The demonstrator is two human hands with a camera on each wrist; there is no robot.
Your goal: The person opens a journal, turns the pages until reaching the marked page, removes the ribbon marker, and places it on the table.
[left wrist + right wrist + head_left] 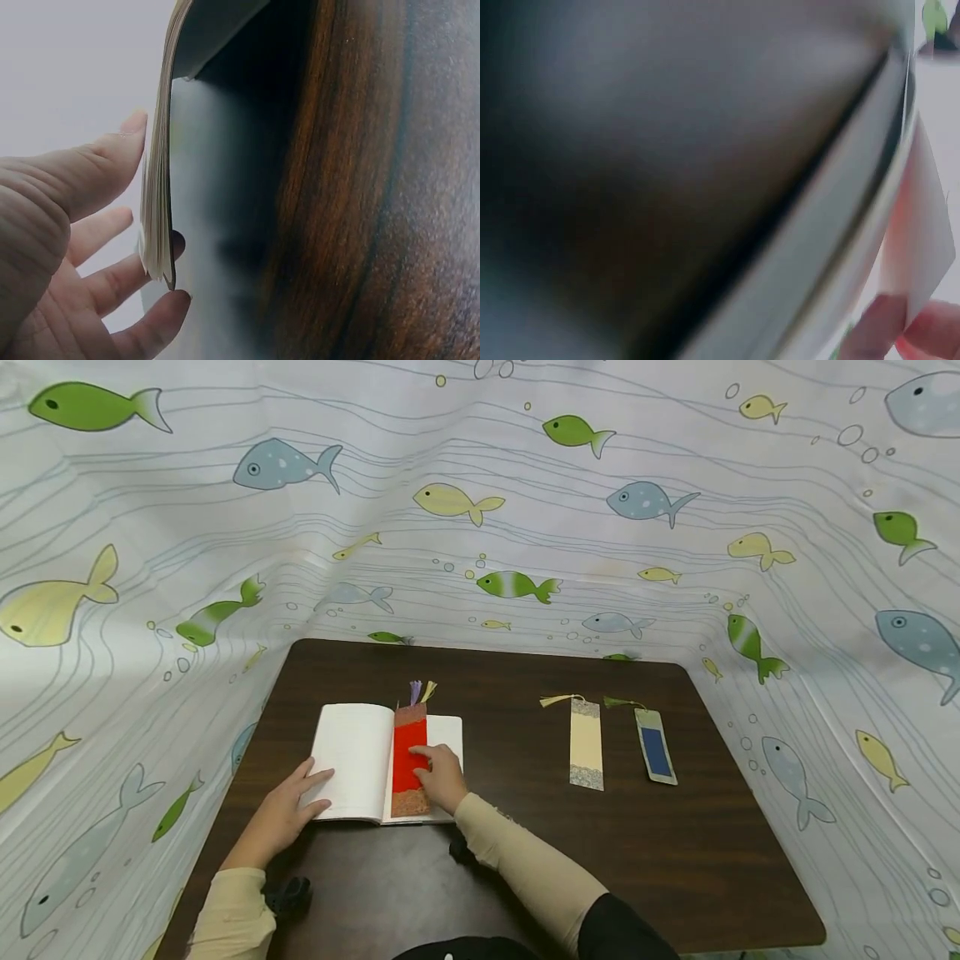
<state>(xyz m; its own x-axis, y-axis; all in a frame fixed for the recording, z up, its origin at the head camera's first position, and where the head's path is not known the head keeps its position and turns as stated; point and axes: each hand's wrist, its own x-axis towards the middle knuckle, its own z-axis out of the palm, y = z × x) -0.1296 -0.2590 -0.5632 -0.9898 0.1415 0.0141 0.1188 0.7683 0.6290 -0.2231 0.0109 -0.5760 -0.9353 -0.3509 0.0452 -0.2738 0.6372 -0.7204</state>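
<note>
An open book (352, 760) with blank white pages lies at the left of the table. My left hand (281, 814) grips its left edge; in the left wrist view the thumb lies on the page side and fingertips show past the cover. A red bookmark (409, 735) with brown ends stands lengthwise over the right page beside the fold. My right hand (442, 777) pinches its right edge between thumb and finger, and in the right wrist view the bookmark (922, 225) tilts up from the page. Purple (416, 692) and yellow tassels (429, 691) stick out above the book.
On the right of the brown table (517, 860) lie a cream bookmark (586, 739) with patterned ends and a pale bookmark (656, 747) with a blue panel, both tasselled. A fish-print sheet (525, 543) hangs around the table's back and sides.
</note>
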